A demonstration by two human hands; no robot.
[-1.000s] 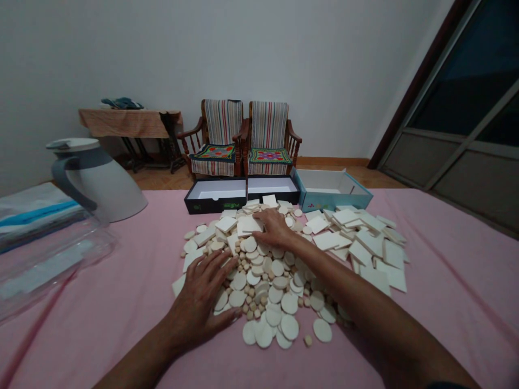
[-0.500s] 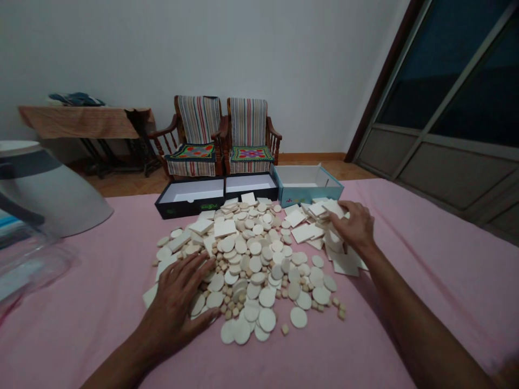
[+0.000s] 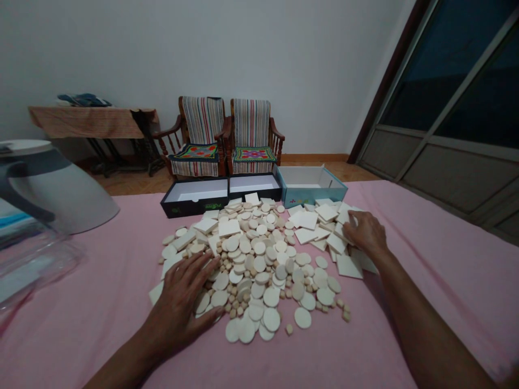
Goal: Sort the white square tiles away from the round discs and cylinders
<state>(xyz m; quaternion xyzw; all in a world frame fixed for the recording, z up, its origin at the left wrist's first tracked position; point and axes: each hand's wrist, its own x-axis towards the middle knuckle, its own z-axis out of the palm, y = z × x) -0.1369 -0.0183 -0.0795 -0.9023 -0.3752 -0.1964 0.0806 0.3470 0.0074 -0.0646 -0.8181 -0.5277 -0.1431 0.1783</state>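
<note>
A wide heap of pale wooden discs [image 3: 259, 263], small wooden cubes [image 3: 233, 302] and square wooden tiles [image 3: 320, 233] lies in front of me. My left hand [image 3: 184, 297] rests flat at the heap's left side, fingers spread over discs and cubes, gripping nothing. At the right side, my right hand [image 3: 367, 235] is bent over the tiles. Its thumb and forefinger close on the edge of a square wooden tile [image 3: 344, 213]; its other fingers are partly hidden.
Two black open boxes [image 3: 194, 206] and a light-blue open box [image 3: 312, 197] stand behind the heap on the pink cloth [image 3: 430, 243]. On the left are a white-grey jug [image 3: 77, 189] and clear plastic packaging [image 3: 44, 270]. Two wooden chairs [image 3: 200, 124] stand beyond.
My right hand has shifted slightly right and down across the square tiles, and some tiles there lie differently. My left hand keeps its place on the heap. The whole view has shifted a little.
</note>
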